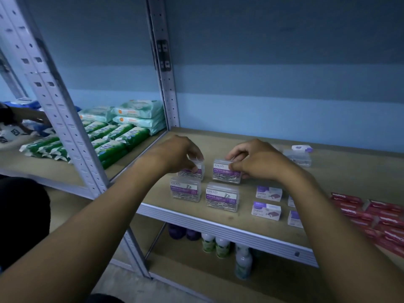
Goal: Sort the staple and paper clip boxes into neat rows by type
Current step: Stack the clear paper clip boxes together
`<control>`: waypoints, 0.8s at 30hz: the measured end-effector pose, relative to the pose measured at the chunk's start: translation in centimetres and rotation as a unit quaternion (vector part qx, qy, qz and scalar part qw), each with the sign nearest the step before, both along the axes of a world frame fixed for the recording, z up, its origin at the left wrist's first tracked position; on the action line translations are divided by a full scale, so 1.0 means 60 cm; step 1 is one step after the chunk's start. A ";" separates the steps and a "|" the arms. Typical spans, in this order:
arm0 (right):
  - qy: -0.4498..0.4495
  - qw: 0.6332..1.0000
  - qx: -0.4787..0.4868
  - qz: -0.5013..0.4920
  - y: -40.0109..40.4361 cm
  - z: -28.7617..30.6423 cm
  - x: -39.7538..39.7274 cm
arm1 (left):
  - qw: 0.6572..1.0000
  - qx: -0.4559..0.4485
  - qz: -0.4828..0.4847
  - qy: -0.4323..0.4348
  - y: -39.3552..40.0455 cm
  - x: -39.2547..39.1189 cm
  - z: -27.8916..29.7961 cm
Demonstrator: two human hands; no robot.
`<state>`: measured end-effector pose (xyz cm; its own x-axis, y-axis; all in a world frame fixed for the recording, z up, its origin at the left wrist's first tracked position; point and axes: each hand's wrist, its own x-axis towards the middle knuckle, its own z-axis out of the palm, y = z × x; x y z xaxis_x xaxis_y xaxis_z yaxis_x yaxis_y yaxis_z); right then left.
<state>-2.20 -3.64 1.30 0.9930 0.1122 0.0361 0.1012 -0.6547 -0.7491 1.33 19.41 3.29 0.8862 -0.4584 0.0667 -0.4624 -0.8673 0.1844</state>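
Note:
Clear paper clip boxes with purple labels stand in two rows on the wooden shelf (341,178). My left hand (177,154) grips the back left paper clip box (197,172). My right hand (255,159) grips the back right paper clip box (223,173). Two more paper clip boxes stand in front, one at the left (185,189) and one at the right (222,196). White and purple staple boxes (268,193) sit in rows to the right, partly hidden by my right forearm. Another clear box (300,158) and a small purple box (301,148) lie behind.
Red boxes (371,217) fill the shelf's right end. Grey perforated uprights (166,84) border the left side. Green and teal wipe packs (122,132) cover the neighbouring shelf, where another person's hand (32,119) reaches. Bottles (218,246) stand on the lower shelf.

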 end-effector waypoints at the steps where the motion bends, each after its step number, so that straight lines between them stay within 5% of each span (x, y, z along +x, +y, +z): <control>1: 0.004 1.000 -0.004 0.001 0.002 -0.002 0.002 | 1.000 -0.003 0.000 0.005 0.000 0.002 -0.004; 11: 0.035 0.998 -0.047 0.011 0.010 -0.015 0.007 | 0.999 -0.009 -0.016 0.029 0.003 0.015 -0.023; 24: -0.043 0.995 -0.078 -0.046 -0.076 0.014 -0.024 | 0.997 -0.045 -0.053 -0.022 -0.031 0.004 0.008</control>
<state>-3.63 -8.17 2.12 0.9934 0.0313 0.1101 0.0940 -0.7718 -0.6289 1.60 17.53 3.79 0.8282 -0.5400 0.1499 -0.5603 -0.7940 0.2358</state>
